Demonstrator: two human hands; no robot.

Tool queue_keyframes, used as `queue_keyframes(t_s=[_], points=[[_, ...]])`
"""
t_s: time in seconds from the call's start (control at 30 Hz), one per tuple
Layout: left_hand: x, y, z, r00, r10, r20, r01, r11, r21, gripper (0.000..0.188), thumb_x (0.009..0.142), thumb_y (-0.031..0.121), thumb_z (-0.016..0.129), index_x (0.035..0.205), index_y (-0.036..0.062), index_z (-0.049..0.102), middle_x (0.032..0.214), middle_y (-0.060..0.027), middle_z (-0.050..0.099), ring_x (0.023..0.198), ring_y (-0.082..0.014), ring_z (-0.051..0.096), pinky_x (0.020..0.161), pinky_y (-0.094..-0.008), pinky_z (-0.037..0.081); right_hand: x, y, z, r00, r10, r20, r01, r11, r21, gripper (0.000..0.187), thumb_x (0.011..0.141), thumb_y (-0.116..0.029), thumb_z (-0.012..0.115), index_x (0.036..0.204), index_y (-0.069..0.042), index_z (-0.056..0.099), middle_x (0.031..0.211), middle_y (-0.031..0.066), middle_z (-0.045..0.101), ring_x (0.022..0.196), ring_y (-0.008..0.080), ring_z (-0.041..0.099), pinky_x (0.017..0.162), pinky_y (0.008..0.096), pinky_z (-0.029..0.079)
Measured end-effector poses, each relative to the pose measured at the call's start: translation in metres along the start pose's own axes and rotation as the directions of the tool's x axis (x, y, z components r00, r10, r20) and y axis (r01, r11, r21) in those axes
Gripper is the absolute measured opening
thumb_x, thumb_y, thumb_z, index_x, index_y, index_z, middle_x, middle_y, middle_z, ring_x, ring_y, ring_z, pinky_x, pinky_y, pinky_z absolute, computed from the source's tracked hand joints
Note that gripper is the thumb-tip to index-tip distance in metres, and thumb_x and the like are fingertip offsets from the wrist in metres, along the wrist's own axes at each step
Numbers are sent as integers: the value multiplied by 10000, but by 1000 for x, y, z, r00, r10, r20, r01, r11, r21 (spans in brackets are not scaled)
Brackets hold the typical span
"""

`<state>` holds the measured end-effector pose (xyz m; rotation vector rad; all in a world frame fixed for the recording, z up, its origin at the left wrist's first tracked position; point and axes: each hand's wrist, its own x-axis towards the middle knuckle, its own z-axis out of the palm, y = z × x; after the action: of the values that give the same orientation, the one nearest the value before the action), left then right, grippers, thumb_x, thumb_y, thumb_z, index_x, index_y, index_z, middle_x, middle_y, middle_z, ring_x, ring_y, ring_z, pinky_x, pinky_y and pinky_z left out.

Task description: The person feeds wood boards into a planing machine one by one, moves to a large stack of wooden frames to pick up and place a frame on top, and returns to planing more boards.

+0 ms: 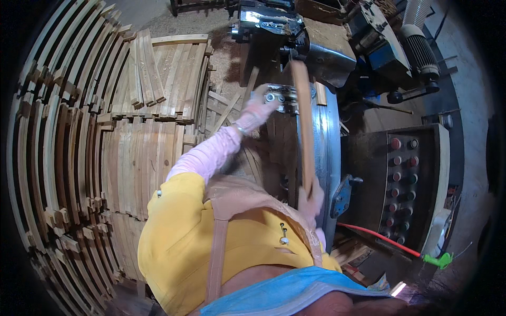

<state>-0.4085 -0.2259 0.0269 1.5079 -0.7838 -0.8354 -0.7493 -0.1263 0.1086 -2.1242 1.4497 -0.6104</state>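
Observation:
A long wooden strip runs away from me over the metal machine table, its far end at the dark machine head. Near its close end, my right hand is closed around it. My left hand reaches forward to a metal fixture with round bolts, left of the strip. Its fingers are blurred, so I cannot tell whether they grip or only touch the fixture. A short wooden piece lies on the table right of the strip.
Stacked wooden strips stand to my left, with loose ones on top. At right is a control panel with several buttons. A red hose with a green air nozzle lies below it. A motor stands at the far right.

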Motion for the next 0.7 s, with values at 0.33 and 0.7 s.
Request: queue_keyframes(t_s=[0.33, 0.7], points=[[23, -138, -253, 704, -70, -706, 646, 477, 597, 819, 864, 470, 723, 1499, 42, 434, 1509, -245, 476, 1380, -395, 500, 1147, -449, 429, -61, 104, 21, 948, 115, -297, -266, 799, -540, 478, 974, -347, 647, 1300, 3, 665, 1091, 275, 710, 987, 466, 653, 864, 555, 502], [90, -132, -356, 705, -109, -701, 709, 67, 702, 689, 858, 476, 769, 1349, 84, 487, 1326, -137, 593, 1227, -294, 624, 966, -435, 547, 193, 74, 78, 946, -261, -190, 74, 748, -659, 445, 893, -255, 712, 1296, -73, 662, 1008, 203, 720, 929, 419, 660, 840, 513, 516]])
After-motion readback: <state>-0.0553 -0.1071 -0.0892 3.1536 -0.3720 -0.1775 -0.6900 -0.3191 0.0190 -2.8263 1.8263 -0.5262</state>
